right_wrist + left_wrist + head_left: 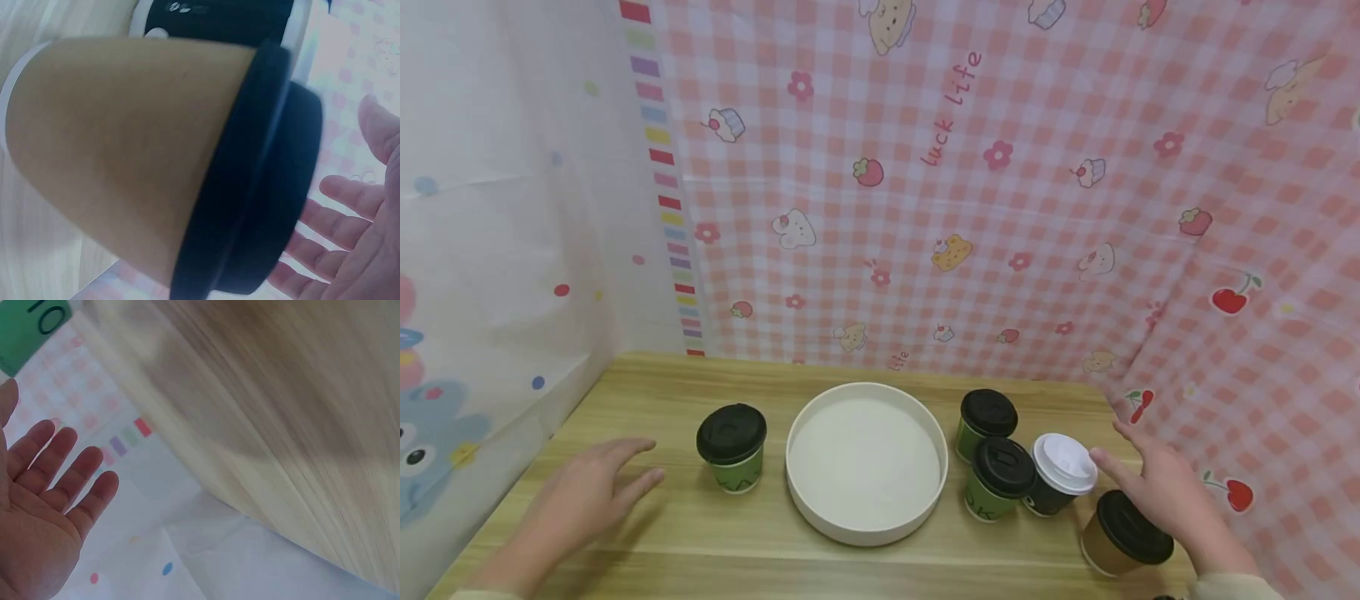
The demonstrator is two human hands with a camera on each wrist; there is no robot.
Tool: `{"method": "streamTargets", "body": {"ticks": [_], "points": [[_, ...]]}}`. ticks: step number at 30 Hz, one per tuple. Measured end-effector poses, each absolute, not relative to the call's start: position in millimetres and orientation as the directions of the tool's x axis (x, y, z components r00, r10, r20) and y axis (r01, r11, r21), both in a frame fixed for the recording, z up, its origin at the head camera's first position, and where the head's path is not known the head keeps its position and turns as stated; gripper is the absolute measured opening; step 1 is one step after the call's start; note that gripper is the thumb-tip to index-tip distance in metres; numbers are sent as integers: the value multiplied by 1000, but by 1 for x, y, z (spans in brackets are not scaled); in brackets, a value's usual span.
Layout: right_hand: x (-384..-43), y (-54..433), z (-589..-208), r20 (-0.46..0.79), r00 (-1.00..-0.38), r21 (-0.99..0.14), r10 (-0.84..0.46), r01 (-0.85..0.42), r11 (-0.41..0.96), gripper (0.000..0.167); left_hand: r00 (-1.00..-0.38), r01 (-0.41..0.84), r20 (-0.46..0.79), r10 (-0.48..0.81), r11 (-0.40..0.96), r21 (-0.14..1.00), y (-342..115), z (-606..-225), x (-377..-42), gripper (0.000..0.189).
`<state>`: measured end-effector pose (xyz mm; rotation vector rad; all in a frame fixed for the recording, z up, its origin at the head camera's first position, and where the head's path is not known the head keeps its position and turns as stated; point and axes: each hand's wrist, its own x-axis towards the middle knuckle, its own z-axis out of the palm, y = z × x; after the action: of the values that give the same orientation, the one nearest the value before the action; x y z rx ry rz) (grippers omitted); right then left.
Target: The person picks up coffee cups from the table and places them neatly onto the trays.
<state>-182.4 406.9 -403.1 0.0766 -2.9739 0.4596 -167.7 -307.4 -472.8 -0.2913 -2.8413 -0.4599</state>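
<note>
The left hand (pixel 591 492) is over the surface (pixel 700 542), with its fingers opened loosely and holding nothing. The left cup (pixel 732 450), green with black lid, stands near this hand but apart from it. The right hand (pixel 1168 487) is at the brown cup (pixel 1105 542); its fingers are also extended and grip nothing, though I cannot tell if they touch the lid. Between the hands lies the round tray (pixel 867 458). At its right stand the green back cup (pixel 988 414), the green front cup (pixel 1002 471) and, just beside, the white-lidded cup (pixel 1063 467).
</note>
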Motion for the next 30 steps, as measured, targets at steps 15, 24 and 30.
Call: {"method": "streamTargets", "body": {"ticks": [15, 24, 30], "points": [[-164, 382, -398, 321, -946, -324, -42, -151, 934, 65, -940, 231, 315, 128, 921, 313, -287, -458, -153, 48], [-159, 368, -396, 382, -923, -315, -44, -174, 933, 60, -946, 232, 299, 123, 902, 364, -284, -460, -143, 45], [-155, 360, -393, 377, -925, -332, -44, -180, 926, 60, -935, 264, 325, 139, 885, 383, -278, -466, -138, 43]]}}
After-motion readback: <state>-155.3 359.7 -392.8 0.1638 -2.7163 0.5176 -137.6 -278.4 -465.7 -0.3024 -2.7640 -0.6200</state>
